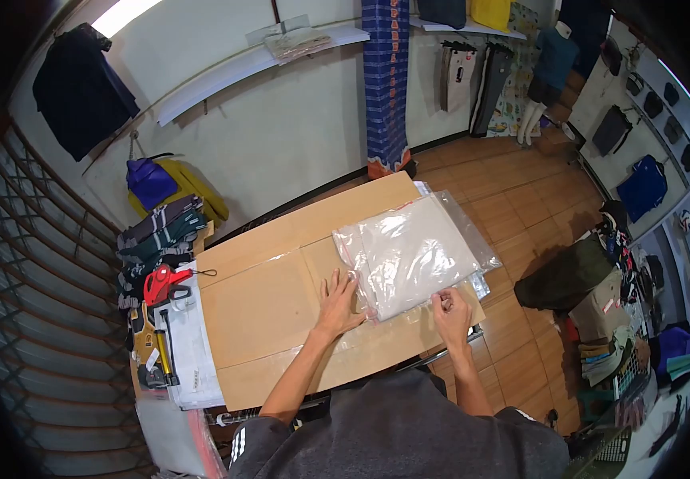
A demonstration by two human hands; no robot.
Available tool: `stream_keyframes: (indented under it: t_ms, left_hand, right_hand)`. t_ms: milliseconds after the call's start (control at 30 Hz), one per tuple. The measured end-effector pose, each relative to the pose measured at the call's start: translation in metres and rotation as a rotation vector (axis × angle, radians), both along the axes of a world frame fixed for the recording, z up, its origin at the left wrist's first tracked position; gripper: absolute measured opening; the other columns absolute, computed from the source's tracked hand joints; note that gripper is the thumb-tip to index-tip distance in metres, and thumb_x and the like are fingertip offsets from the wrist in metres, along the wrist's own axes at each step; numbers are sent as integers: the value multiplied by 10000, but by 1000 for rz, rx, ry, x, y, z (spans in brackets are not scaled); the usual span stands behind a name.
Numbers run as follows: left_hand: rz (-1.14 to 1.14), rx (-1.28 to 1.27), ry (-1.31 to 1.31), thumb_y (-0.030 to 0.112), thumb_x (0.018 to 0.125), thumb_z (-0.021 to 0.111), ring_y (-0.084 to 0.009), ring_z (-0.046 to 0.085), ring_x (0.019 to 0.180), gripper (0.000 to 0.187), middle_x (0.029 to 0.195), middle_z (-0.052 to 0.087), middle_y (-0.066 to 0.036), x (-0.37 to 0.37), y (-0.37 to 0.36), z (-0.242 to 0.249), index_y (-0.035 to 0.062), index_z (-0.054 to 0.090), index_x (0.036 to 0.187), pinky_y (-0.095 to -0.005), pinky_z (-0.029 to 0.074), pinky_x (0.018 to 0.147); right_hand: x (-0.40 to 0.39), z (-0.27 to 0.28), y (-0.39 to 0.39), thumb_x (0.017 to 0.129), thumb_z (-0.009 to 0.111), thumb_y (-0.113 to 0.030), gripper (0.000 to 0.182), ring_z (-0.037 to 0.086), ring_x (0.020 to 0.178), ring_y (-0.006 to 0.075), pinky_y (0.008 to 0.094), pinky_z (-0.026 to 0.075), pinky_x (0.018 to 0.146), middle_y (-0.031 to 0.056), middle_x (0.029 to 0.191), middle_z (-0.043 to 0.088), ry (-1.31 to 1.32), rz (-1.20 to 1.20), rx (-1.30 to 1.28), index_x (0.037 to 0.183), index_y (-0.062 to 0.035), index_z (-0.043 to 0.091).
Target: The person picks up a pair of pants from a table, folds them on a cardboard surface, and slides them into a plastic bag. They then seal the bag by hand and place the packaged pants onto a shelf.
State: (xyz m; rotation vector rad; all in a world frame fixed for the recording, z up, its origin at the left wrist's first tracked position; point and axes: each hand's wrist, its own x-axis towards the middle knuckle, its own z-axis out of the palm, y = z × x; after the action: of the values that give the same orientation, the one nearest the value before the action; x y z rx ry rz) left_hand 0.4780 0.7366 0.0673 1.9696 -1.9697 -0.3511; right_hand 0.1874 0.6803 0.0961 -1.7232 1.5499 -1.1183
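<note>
A clear plastic bag [481, 239] with a folded light beige garment [409, 259] inside lies on the cardboard-covered table. My left hand [337, 310] rests at the bag's left end, fingers spread, its fingertips beside a thin red strip along the plastic. At the near edge of the bag, my right hand [451, 318] has its fingers curled and pinched together on the plastic. The bag's right end reaches past the garment as loose, shiny film.
Brown cardboard [261, 299] covers the table. On its left are a red tape dispenser [161, 285], a yellow-black tool [161, 355] and folded clothes [161, 231]. Plastic bags [169, 435] hang below. A blue pillar [386, 80] stands behind; clothing piles [604, 311] lie to the right.
</note>
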Motion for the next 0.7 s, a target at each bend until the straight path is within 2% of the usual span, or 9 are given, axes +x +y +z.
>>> stream_keyframes:
  t_ms: [167,267,367,400,467,567,667,700]
  left_hand:
    - [28,-144,0,638,679,876,-458,250,1548,1126,1602,397,-217,-45,-36,-7,46,468,1545,-700,200,1211]
    - [17,-202,19,643,666,884,-447,302,1523,1098,1574,426,-228,-53,-41,2,38,516,1504,-671,234,1211]
    - [24,-216,83,655,660,881,-435,357,1490,1079,1539,467,-231,-48,-38,3,33,545,1474,-621,266,1217]
    - [25,-253,88,614,689,885,-439,411,1451,1041,1494,514,-236,-48,-35,7,27,538,1476,-567,292,1220]
    - [126,-263,128,537,739,882,-433,439,1433,937,1477,532,-232,-48,-24,3,27,558,1454,-547,308,1214]
    - [300,-283,170,368,808,856,-418,466,1418,729,1465,555,-213,-50,-1,-3,30,601,1401,-525,330,1205]
    - [422,-317,166,213,838,810,-396,482,1414,552,1453,578,-186,-56,19,-8,35,643,1334,-515,350,1192]
    - [454,-330,156,168,842,793,-389,486,1413,506,1449,586,-177,-59,25,-9,37,657,1311,-513,357,1188]
  right_hand:
    - [-36,2,-20,898,760,-152,183,601,615,244,391,494,611,142,787,706,-22,-59,-13,948,17,708]
    - [-57,12,-36,899,756,-151,191,609,625,258,392,501,629,147,780,704,-4,-67,8,953,24,705]
    - [-81,13,-63,898,756,-161,216,647,705,282,392,515,661,170,894,725,5,-32,-51,979,31,700]
    - [-91,10,-74,895,761,-167,234,654,735,298,392,521,673,180,940,723,98,-48,-137,1003,30,694]
    - [-108,-4,-106,889,769,-178,275,668,796,330,392,532,698,199,1031,719,278,-67,-314,1051,27,683]
    - [-126,-21,-158,893,790,-213,420,695,908,315,373,556,756,225,1175,709,382,-79,-287,1194,49,658]
    - [-139,-65,-231,890,821,-247,577,713,968,267,356,572,808,227,1186,722,-167,109,294,1308,92,613]
    - [-136,-63,-246,884,830,-247,593,714,985,255,354,575,818,225,1183,725,-214,182,391,1310,103,613]
